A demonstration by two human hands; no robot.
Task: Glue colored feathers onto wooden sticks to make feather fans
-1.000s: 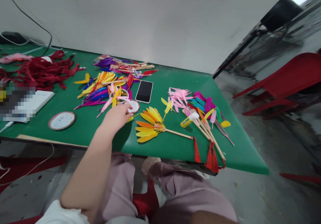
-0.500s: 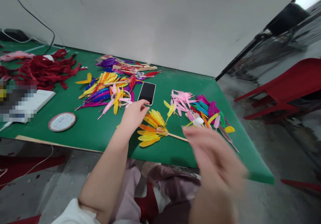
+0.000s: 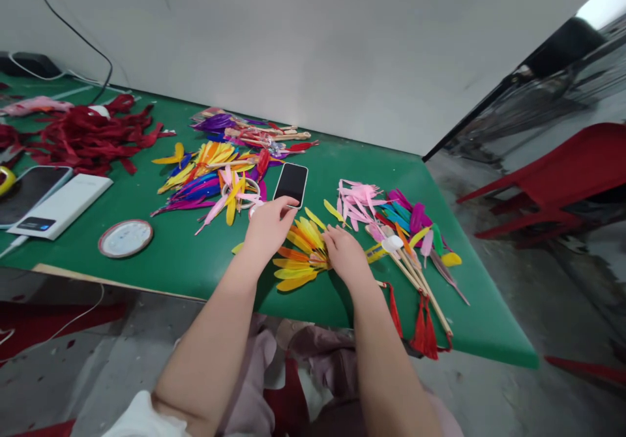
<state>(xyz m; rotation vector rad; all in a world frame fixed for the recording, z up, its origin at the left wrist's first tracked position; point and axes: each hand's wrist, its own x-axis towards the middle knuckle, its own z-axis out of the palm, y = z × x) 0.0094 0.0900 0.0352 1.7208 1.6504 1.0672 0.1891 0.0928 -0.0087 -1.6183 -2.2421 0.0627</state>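
Note:
A fan-shaped spray of yellow and orange feathers (image 3: 297,264) lies on the green table between my hands. My left hand (image 3: 268,227) is at its upper left, just below a phone (image 3: 291,184). Its thumb and finger are bent together, and whatever they hold is hidden. At the spray's upper right, my right hand (image 3: 346,254) has its fingertips pinched at the lower end of a yellow feather (image 3: 315,218). This hand and forearm cover most of the spray's wooden stick. Another loose yellow feather (image 3: 334,210) lies just above my right fingers.
Pink feathers (image 3: 359,199), mixed coloured feathers and sticks with red tassels (image 3: 425,329) lie right. Feather bundles (image 3: 210,163) and a round lid (image 3: 126,238) are left. Farther left are a white power bank (image 3: 73,205) and dark red strips (image 3: 92,134).
My right hand has swung left from over the table's right side to the spray. A yellow feather now sticks out from its fingertips. My left hand has barely moved.

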